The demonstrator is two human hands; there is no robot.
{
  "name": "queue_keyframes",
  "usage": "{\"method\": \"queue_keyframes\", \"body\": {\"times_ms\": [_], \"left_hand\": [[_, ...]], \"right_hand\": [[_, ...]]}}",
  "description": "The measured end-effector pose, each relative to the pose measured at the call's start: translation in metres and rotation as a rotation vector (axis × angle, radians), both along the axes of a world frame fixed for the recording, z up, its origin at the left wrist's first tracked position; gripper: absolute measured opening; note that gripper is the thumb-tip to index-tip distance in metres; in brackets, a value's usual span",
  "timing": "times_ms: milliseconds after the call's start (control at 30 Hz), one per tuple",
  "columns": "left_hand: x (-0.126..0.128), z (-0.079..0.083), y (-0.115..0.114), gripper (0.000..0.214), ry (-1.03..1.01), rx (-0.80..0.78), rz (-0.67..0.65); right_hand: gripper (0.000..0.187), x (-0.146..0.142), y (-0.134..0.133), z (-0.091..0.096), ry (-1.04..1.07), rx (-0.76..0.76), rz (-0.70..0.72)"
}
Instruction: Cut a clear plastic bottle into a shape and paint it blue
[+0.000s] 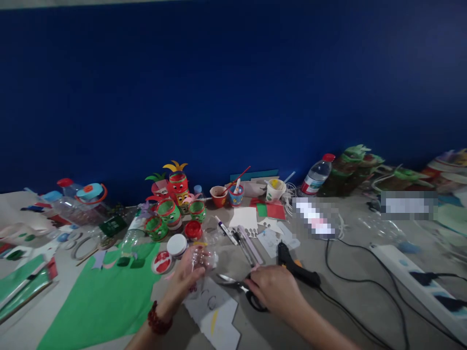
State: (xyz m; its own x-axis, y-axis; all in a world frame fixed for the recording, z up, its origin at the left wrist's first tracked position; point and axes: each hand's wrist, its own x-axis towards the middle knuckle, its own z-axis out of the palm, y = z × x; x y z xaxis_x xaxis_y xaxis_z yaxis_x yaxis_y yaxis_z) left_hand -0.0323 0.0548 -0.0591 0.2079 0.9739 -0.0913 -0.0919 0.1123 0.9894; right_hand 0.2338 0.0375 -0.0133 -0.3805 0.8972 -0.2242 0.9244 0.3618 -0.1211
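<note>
My left hand (184, 277) is wrapped round a clear plastic bottle piece (202, 258), holding it above the table. A pair of scissors (239, 286) with black handles lies under my right hand (273, 287), whose fingers are closed on the handles. The blades point left toward the bottle piece and are slightly parted. Below both hands is a white sheet (215, 316) with pencil marks and a yellow strip. A black hot glue gun (297, 267) rests just beyond my right hand. Near my left hand are a white lid (177, 245) and a red-and-white round lid (161, 262).
Green paper (105, 296) covers the table's left part. Decorated green and red bottle cups (170, 214) stand at the back, beside paint cups (236, 195). A water bottle (316, 176) stands back right. Black cords run to a white power strip (419, 291). A blue wall rises behind.
</note>
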Motion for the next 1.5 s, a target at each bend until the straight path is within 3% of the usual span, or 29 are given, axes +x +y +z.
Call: {"method": "queue_keyframes", "body": {"times_ms": [167,400,567,733,933,1200,1367,1500], "left_hand": [[0.004,0.001,-0.004,0.056,0.023,0.069,-0.048],[0.008,0.001,-0.007,0.062,0.012,0.063,-0.082],[0.007,-0.003,-0.007,0.063,-0.003,0.092,-0.114],[0.005,-0.005,-0.007,0.062,-0.097,0.091,-0.110],[0.006,-0.005,-0.005,0.065,-0.386,0.033,-0.082],[0.009,-0.009,-0.009,0.058,-0.567,0.023,-0.138],[0.002,-0.016,-0.008,0.051,-0.725,-0.124,-0.091],[0.000,-0.024,-0.008,0.046,-0.718,-0.153,-0.118]], "right_hand": [[0.023,-0.020,0.025,0.006,0.064,0.024,0.118],[0.032,-0.042,0.052,0.011,0.299,0.082,0.085],[0.023,-0.055,0.063,-0.002,0.456,0.042,0.096],[0.015,-0.050,0.066,-0.014,0.639,-0.010,0.072],[0.011,-0.026,0.063,-0.028,0.941,-0.154,-0.107],[0.032,-0.010,0.050,-0.038,1.293,-0.489,-0.385],[0.041,-0.009,0.042,-0.035,1.450,-0.572,-0.440],[0.045,-0.011,0.037,-0.038,1.487,-0.606,-0.438]]}}
